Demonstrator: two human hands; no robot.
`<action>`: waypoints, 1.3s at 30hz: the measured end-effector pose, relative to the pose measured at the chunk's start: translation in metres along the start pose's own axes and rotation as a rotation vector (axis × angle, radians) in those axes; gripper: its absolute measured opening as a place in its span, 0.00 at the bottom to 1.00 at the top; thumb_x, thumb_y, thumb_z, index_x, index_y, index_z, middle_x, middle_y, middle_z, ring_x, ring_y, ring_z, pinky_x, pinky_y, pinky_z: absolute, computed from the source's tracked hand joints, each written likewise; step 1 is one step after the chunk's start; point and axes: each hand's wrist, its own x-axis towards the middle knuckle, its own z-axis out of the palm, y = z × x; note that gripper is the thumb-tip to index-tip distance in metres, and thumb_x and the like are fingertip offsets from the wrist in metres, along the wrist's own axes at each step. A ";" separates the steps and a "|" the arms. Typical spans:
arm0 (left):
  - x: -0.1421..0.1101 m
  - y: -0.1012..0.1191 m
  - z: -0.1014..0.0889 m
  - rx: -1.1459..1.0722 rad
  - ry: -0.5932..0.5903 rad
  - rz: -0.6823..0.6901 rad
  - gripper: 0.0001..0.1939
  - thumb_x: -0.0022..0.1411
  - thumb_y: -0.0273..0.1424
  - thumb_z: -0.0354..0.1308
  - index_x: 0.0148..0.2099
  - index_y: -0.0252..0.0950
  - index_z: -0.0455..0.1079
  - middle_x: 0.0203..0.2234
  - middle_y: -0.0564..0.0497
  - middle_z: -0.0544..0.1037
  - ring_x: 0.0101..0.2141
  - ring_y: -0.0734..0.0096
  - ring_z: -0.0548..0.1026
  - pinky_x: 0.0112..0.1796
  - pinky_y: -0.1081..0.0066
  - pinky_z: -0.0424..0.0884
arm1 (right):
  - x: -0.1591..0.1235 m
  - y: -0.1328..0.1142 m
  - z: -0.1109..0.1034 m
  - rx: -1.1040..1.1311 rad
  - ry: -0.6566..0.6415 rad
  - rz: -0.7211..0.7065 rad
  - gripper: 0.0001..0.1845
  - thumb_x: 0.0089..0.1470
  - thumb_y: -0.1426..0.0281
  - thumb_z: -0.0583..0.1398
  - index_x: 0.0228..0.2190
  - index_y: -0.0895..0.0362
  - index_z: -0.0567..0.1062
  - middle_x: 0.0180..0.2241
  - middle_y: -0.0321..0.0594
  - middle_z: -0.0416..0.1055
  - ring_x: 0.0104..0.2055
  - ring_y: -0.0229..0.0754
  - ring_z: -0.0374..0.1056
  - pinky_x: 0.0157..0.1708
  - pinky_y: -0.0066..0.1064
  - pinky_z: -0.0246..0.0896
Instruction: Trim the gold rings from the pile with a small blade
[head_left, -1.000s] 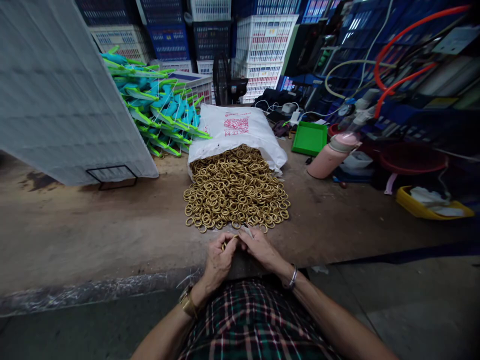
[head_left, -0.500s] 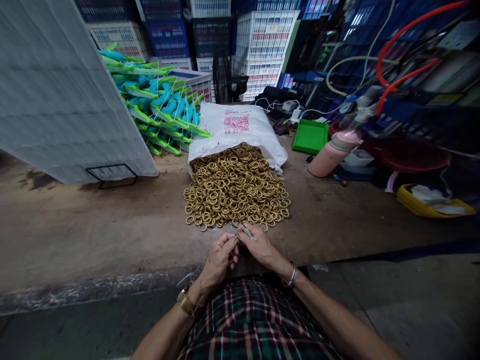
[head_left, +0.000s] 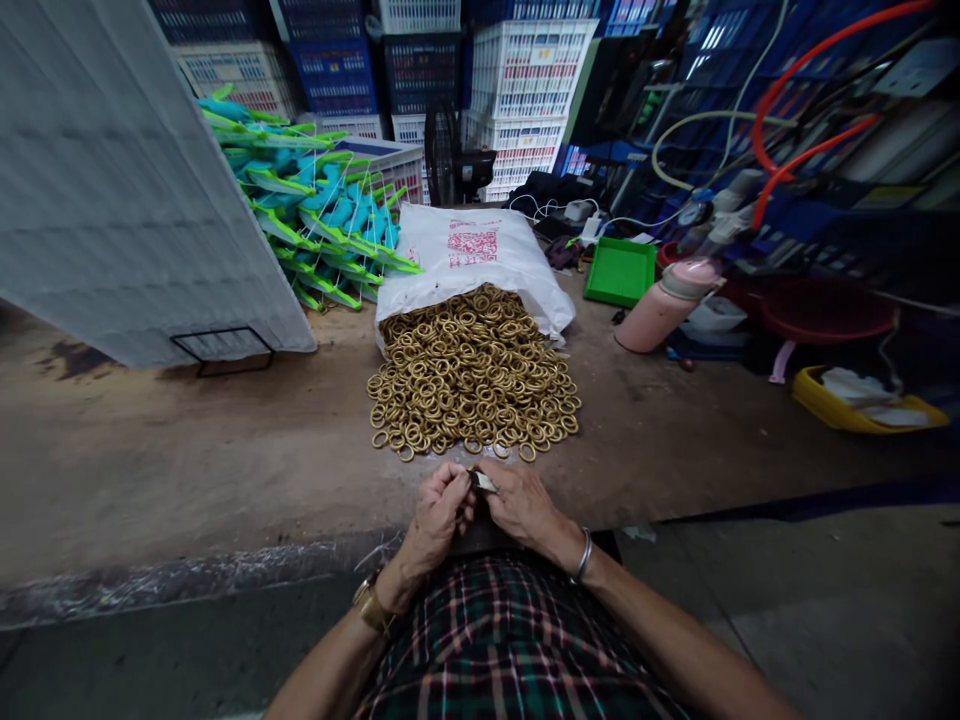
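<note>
At the front of the table, my left hand (head_left: 444, 505) is closed in a pinch; what its fingers hold is too small and hidden to make out. Meeting it fingertip to fingertip, my right hand (head_left: 521, 500) is closed on a small flat blade-like tool (head_left: 486, 483), pale with a dark end at the left fingers. Just beyond both hands spreads a heap of brass-coloured rings (head_left: 472, 380). The heap spills from the mouth of a white woven sack (head_left: 431, 240) with red print, which lies on its side.
The brown tabletop (head_left: 300, 470) ends close to my body. At left stand a grey-white panel (head_left: 150, 180) and stacked green and turquoise pieces (head_left: 322, 210). To the right are a green tray (head_left: 621, 272), a pink bottle (head_left: 652, 318) and a yellow tray (head_left: 825, 405). Crates (head_left: 525, 70) rise behind.
My right hand has turned and dropped slightly toward me. The blade-like tool has swung from pointing away over the rings to lying between the two hands. My left hand has hardly moved.
</note>
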 end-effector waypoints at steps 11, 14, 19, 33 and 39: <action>-0.001 -0.001 0.000 0.128 0.006 0.060 0.18 0.55 0.47 0.52 0.29 0.36 0.58 0.16 0.59 0.64 0.14 0.83 0.59 0.16 0.80 0.54 | 0.001 -0.002 -0.001 -0.122 0.013 0.040 0.12 0.45 0.78 0.50 0.31 0.57 0.69 0.30 0.40 0.71 0.30 0.38 0.63 0.29 0.28 0.46; 0.000 -0.004 -0.002 0.146 0.004 0.093 0.18 0.55 0.47 0.52 0.29 0.36 0.58 0.17 0.59 0.64 0.15 0.82 0.59 0.16 0.79 0.54 | 0.002 -0.002 0.001 -0.103 -0.026 0.041 0.12 0.45 0.77 0.50 0.32 0.57 0.69 0.28 0.39 0.71 0.28 0.38 0.62 0.28 0.28 0.45; -0.003 -0.006 -0.005 0.274 0.006 0.242 0.17 0.59 0.45 0.49 0.27 0.36 0.58 0.17 0.57 0.63 0.18 0.80 0.60 0.21 0.77 0.57 | 0.006 0.002 0.003 -0.040 -0.135 0.032 0.13 0.44 0.78 0.50 0.32 0.57 0.69 0.24 0.36 0.70 0.25 0.36 0.59 0.25 0.27 0.43; -0.014 0.009 -0.006 -0.086 -0.140 0.119 0.15 0.57 0.43 0.54 0.30 0.36 0.62 0.16 0.57 0.65 0.13 0.83 0.58 0.14 0.80 0.52 | 0.026 0.004 0.013 -0.189 0.036 0.168 0.13 0.53 0.73 0.51 0.43 0.56 0.64 0.37 0.42 0.72 0.35 0.40 0.67 0.29 0.28 0.46; -0.013 0.008 -0.006 -0.133 -0.137 0.098 0.14 0.56 0.43 0.55 0.34 0.35 0.65 0.14 0.58 0.64 0.12 0.83 0.56 0.13 0.81 0.52 | 0.032 0.000 0.016 -0.307 -0.036 0.208 0.11 0.55 0.72 0.49 0.41 0.56 0.65 0.38 0.43 0.72 0.36 0.42 0.67 0.29 0.29 0.47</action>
